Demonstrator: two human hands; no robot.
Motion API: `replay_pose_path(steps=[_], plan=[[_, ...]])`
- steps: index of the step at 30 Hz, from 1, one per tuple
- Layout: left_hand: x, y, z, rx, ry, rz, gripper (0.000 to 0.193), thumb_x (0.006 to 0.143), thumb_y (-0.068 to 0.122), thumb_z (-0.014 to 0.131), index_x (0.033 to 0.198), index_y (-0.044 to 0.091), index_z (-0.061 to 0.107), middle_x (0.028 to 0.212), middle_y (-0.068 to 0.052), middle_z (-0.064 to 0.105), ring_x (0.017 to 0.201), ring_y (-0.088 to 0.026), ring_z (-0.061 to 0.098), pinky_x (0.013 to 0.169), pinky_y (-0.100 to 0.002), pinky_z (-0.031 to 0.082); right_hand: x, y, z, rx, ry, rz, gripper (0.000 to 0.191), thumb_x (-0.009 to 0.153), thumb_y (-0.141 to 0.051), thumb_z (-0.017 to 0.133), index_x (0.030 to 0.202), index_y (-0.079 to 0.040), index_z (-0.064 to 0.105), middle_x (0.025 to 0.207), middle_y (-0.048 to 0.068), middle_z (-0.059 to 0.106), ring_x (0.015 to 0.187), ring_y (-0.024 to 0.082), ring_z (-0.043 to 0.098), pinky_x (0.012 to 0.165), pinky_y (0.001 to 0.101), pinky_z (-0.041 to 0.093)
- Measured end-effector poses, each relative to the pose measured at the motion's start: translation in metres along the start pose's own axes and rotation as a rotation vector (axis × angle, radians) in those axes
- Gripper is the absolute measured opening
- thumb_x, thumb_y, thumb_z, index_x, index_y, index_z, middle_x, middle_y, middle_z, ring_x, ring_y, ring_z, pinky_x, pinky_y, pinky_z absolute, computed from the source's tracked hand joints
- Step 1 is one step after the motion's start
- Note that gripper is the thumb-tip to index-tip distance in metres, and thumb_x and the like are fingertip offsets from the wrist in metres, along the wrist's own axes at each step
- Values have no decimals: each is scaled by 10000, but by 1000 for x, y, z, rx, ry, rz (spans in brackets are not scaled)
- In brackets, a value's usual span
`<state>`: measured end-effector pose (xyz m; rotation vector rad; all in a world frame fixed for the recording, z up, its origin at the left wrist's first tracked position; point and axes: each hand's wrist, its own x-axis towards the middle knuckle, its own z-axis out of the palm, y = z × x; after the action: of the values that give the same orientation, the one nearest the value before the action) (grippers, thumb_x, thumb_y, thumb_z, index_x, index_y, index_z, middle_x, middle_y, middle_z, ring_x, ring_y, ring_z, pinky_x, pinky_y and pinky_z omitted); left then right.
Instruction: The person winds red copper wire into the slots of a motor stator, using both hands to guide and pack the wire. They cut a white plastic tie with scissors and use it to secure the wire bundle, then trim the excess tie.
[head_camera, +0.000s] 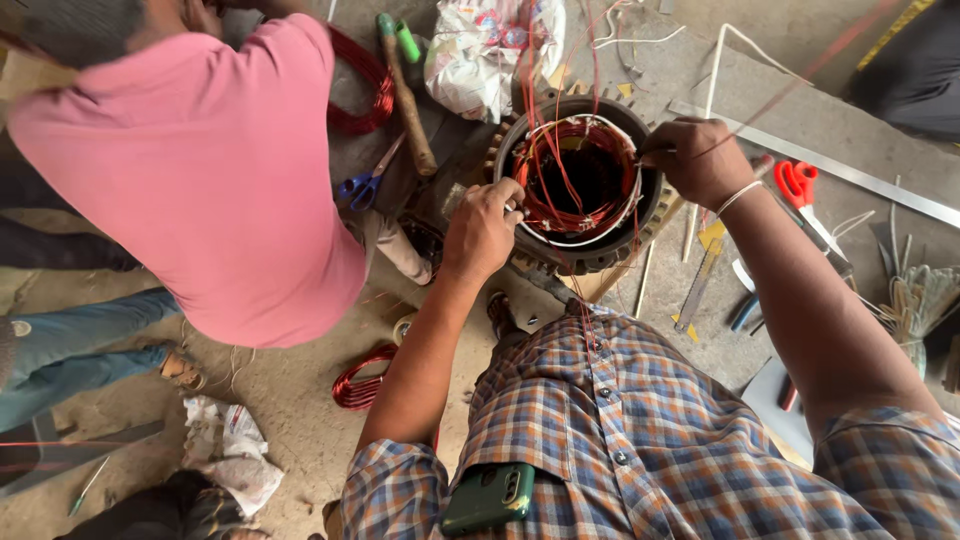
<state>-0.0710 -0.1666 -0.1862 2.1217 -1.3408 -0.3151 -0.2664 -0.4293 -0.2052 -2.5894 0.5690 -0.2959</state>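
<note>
A second person in a pink shirt (200, 170) crouches beside one finned motor stator (580, 180) standing open end up on the workshop floor (300, 410), its single bore ringed with red copper winding (575, 215). Two loose coils of red wire lie nearby, one coil (362, 80) beyond the pink shirt, one coil (360, 385) by the wearer's left elbow. Two scissors are visible: blue-handled (362, 185) and red-handled (800, 190). One wooden-handled hammer (405, 95) lies left of the stator. The left hand (483, 230) rests on the stator's near rim, fingers curled closed against the winding. The right hand (700, 160) pinches a thin wire at the far rim, fingers together.
</note>
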Motion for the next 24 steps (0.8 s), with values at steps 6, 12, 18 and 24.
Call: replay_pose_path(steps=[6, 12, 18, 24], plan=[[2, -11, -4, -47, -32, -142, 285, 816, 94, 800, 1065, 64, 666, 900, -121, 731, 909, -317, 699, 796, -451, 542, 2, 4, 10, -26, 61, -102, 87, 975, -143, 713, 1007, -92, 776, 954, 133, 697, 897, 329, 688, 842, 431, 568], [2, -21, 6, -65, -8, -94, 207, 869, 80, 756, 1063, 79, 683, 888, -102, 755, 882, -292, 723, 766, -432, 562, 0, 1, 13, -49, 45, -31, 91, 996, -165, 715, 998, -90, 765, 947, 130, 703, 884, 324, 690, 840, 438, 564], [1, -8, 2, -48, 22, -19, 192, 844, 70, 754, 1020, 80, 680, 852, -87, 745, 862, -293, 712, 742, -438, 552, -8, -1, 9, -51, 79, 32, 108, 944, -171, 732, 977, -77, 773, 951, 146, 700, 885, 341, 680, 807, 453, 550], [-36, 5, -7, -361, -180, -29, 34, 914, 45, 649, 935, 71, 643, 928, -74, 710, 821, -192, 695, 707, -353, 574, -62, -13, -16, 35, 89, -26, 43, 919, -102, 735, 946, -84, 764, 980, 97, 730, 921, 294, 696, 829, 411, 561]])
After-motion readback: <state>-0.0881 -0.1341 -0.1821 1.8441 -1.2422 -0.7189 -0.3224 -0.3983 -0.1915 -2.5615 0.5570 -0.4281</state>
